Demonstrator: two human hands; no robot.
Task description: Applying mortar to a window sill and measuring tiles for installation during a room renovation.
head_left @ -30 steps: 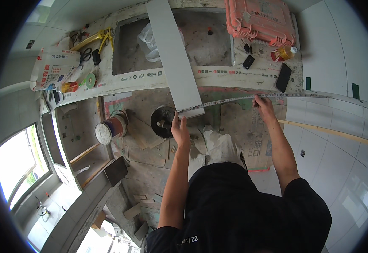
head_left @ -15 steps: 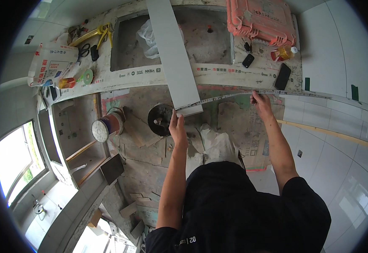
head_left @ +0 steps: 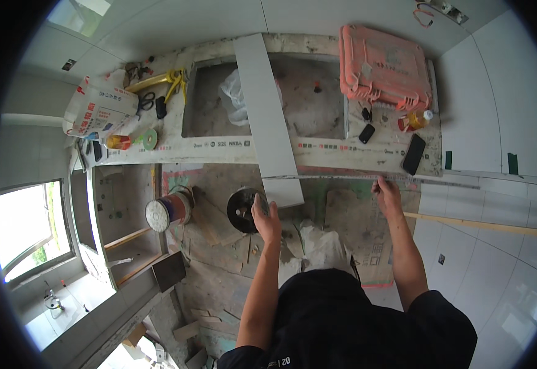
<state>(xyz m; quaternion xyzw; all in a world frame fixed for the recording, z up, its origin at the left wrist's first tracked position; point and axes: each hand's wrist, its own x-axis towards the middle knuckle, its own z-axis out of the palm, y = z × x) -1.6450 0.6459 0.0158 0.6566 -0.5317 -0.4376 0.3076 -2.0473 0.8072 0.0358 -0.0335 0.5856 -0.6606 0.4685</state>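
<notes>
My right hand (head_left: 388, 194) is closed on a long, thin ruler-like strip (head_left: 336, 178) with fine markings, which stretches nearly level to both sides of it. The strip's left end lies across the near end of a long pale grey board (head_left: 272, 126). That board bridges the opening in the worktop (head_left: 219, 146) and juts out past its front edge toward me. My left hand (head_left: 267, 222) is beside the board's near left corner, with thumb and fingers apart, off the strip. Below it on the floor is a round black bucket (head_left: 240, 221).
A dusty pink hard case (head_left: 385, 64), a bottle (head_left: 415, 121) and a black phone (head_left: 413, 154) are on the worktop's right. At its left are a white printed bag (head_left: 99, 107), scissors (head_left: 147, 101) and green tape (head_left: 150, 139). A paint bucket (head_left: 168, 210) lies near the open cabinet.
My left hand has let go of the strip's left end and moved slightly down from it. The strip looks straighter, still in my right hand. The whole view has shifted, with the scene lower in the picture.
</notes>
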